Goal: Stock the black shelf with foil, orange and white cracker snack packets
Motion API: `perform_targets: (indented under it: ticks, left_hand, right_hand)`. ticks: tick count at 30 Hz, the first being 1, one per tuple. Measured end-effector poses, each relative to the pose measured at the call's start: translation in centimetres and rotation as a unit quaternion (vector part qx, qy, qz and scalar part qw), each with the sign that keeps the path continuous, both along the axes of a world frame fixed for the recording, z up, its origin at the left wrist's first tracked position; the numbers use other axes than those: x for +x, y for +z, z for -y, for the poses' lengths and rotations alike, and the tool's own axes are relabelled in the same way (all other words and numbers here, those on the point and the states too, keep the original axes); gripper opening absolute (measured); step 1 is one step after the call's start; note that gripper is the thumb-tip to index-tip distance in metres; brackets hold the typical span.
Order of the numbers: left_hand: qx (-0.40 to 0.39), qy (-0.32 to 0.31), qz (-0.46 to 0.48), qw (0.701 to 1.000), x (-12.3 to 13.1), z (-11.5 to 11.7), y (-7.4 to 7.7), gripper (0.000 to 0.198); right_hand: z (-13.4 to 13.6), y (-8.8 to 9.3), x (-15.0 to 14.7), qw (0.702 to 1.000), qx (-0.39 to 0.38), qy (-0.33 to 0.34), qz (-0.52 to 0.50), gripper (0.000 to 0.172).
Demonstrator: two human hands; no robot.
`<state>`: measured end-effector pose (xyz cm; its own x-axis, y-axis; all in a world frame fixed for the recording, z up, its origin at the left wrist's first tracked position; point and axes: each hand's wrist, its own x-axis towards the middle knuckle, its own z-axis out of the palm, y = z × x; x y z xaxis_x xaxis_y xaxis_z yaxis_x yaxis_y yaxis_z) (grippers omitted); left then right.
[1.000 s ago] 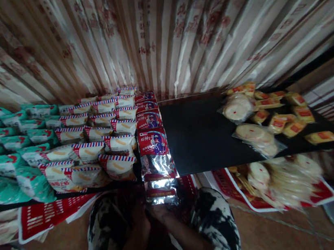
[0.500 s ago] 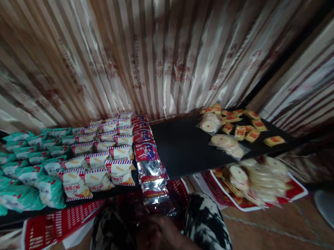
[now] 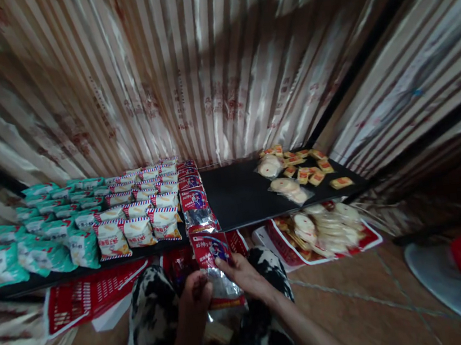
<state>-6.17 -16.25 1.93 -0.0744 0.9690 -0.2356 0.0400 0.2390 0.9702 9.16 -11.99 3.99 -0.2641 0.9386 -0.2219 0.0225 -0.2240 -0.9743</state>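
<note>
My right hand (image 3: 244, 272) is closed on the right side of a red snack packet (image 3: 205, 248), thumb on its front. The packet has a blue figure and a silvery lower part, and is above my knees at the shelf's front edge. By its left edge, my left hand (image 3: 196, 291) has its fingers curled; what they grip, if anything, is hidden. Behind the held packet, similar red packets (image 3: 194, 200) run in an overlapping row on the black shelf (image 3: 233, 194). Left of that row stand white shrimp-chip bags (image 3: 140, 231).
Teal snack bags (image 3: 50, 255) fill the shelf's left end. Flat round packs (image 3: 287, 188) and small yellow packs (image 3: 341, 182) lie at its right. Below, an opened red bag (image 3: 370, 239) holds more round packs. A grey stool-like surface (image 3: 432, 282) stands at right.
My hands have risen from between my knees, with a red packet now in the right one. The view has shifted, so the shelf's right-hand goods appear further left.
</note>
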Motion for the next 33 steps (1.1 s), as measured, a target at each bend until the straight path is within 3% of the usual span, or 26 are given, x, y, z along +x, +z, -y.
perform_targets:
  ticks: [3, 9, 13, 17, 19, 22, 27, 30, 33]
  left_hand:
    - [-0.039, -0.007, 0.069, 0.997, 1.0, -0.8, 0.4, 0.039]
    - [-0.039, 0.044, 0.137, 0.989, 1.6, -3.0, 1.4, 0.051]
    - [-0.006, 0.065, 0.128, 0.990, 2.0, -4.8, 2.6, 0.053]
    - [0.018, 0.083, 0.121, 0.989, 3.0, -7.3, 2.6, 0.053]
    - [0.059, 0.088, 0.086, 0.991, 3.5, -8.6, 2.5, 0.053]
    - [0.171, 0.086, -0.063, 0.980, 4.0, -10.2, 3.2, 0.055]
    - [0.310, -0.021, -0.322, 0.894, 4.4, -12.9, 4.7, 0.047]
    - [0.340, -0.044, -0.370, 0.863, 5.0, -15.5, 4.6, 0.047]
    - [0.334, -0.027, -0.374, 0.865, 5.6, -18.6, 3.9, 0.047]
  right_hand:
    - [-0.8, 0.8, 0.3, 0.995, -0.039, -0.058, -0.067, 0.050]
    - [-1.4, 2.2, 0.5, 0.980, -0.053, -0.094, -0.169, 0.048]
    - [-1.1, 1.9, 0.9, 0.980, -0.039, -0.098, -0.169, 0.043]
    - [-2.2, 1.5, 1.3, 0.981, -0.026, -0.121, -0.150, 0.047]
    - [-3.8, 1.7, 1.6, 0.982, -0.011, -0.141, -0.128, 0.047]
    - [-7.4, 2.5, 2.1, 0.981, 0.001, -0.165, -0.100, 0.049]
    - [-14.8, 3.7, 2.5, 0.978, 0.059, -0.190, -0.055, 0.054]
    - [-19.2, 3.8, 2.2, 0.982, 0.079, -0.171, -0.022, 0.050]
    - [-23.0, 3.6, 1.4, 0.982, 0.107, -0.153, 0.021, 0.043]
